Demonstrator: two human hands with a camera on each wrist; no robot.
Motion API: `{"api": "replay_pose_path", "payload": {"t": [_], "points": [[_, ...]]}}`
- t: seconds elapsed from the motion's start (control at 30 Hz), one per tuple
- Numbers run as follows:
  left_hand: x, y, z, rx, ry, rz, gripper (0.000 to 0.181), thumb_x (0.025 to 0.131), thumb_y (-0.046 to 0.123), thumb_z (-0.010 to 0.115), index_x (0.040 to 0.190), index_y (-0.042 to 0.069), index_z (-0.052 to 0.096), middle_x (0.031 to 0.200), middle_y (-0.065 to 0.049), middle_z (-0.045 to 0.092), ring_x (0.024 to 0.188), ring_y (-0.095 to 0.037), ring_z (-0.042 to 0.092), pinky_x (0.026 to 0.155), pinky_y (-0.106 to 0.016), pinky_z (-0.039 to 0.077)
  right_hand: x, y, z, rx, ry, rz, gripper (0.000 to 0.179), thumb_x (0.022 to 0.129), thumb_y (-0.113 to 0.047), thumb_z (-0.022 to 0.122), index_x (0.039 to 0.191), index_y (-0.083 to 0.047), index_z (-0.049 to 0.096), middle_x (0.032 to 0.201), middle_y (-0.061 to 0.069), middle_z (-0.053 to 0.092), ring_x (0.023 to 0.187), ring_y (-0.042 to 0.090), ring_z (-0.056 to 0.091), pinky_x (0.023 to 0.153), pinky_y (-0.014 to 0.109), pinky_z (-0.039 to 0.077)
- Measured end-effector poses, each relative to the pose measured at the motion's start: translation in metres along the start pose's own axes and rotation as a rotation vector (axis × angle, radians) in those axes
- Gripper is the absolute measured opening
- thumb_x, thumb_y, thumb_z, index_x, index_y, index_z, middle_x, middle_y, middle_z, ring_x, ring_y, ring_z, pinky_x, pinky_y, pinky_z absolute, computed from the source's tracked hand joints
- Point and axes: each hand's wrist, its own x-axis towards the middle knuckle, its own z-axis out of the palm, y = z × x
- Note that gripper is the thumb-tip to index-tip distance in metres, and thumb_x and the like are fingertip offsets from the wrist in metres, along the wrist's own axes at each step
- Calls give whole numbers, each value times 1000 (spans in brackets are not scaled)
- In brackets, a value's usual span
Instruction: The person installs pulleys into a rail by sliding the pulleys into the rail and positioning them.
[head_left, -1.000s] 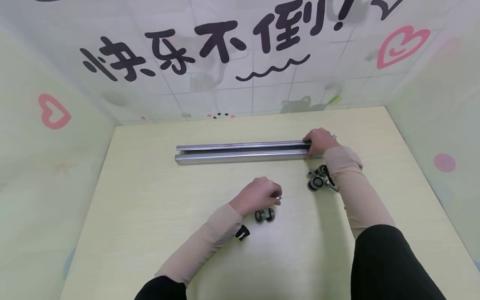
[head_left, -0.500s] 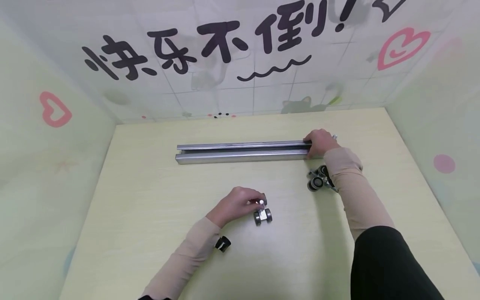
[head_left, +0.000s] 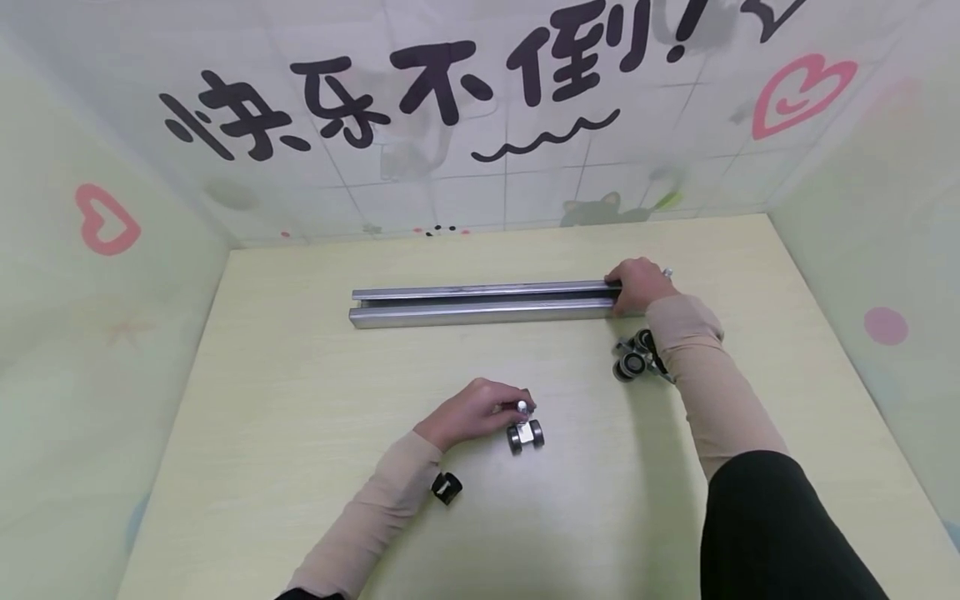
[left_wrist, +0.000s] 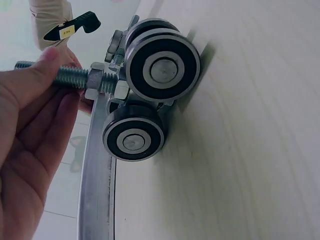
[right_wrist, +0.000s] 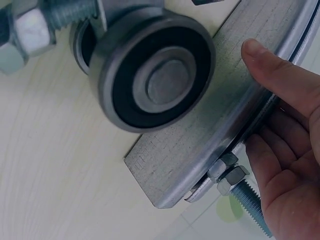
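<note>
My left hand (head_left: 474,412) pinches the threaded bolt of a roller trolley (head_left: 527,433) between thumb and fingers. In the left wrist view, the bolt (left_wrist: 70,77) carries hex nuts, and the trolley's bearing wheels (left_wrist: 162,67) are next to the tabletop. Farther back, my right hand (head_left: 641,283) grips a long silver metal channel rail (head_left: 480,313) near its right end, thumb on one side and fingers on the other. Out of the slot at that end sticks another threaded bolt with nuts (right_wrist: 245,192); whatever it joins inside the rail is hidden.
Another roller trolley (head_left: 633,364) lies beside my right forearm, partly covered by the sleeve; its wheel (right_wrist: 165,85) looms close in the right wrist view. The pale wooden tabletop (head_left: 300,400) meets printed cloth walls at its back and sides.
My left hand has shifted left and slightly nearer to me, and the trolley's upper bolt and block now show. In the last half second little has moved. My right hand stays on the rail.
</note>
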Motion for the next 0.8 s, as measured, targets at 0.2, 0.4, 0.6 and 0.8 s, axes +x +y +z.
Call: {"api": "replay_pose_path", "payload": {"t": [0.2,0.4,0.6,0.8], "points": [[-1,-2,4,50,90,82,9,80,1,65,90,-1,66,84,-5,68,78,-7,63,75,-12,49,0,0,1,-5,1,3,61,59,-4,77,116,4,58,121,24,54,111,43,48,96,51,38],[-4,-3,4,105,140,124,12,78,2,68,89,-1,67,83,-5,69,77,-10,65,74,-12,49,0,0,4,-10,-7,18,62,60,-5,77,117,4,57,122,24,54,111,43,47,97,51,37],[-6,-2,-1,137,232,164,15,74,4,72,87,-1,67,82,-6,69,76,-11,65,73,-11,49,-2,-2,1,-18,-10,21,61,61,-5,77,118,5,56,122,24,54,111,43,48,96,51,37],[-6,-1,-9,134,277,137,15,72,4,74,85,0,67,80,-6,69,72,-10,64,67,-16,52,-1,-2,-1,-20,-9,7,61,61,-4,76,117,6,56,121,24,54,111,43,48,96,51,38]]}}
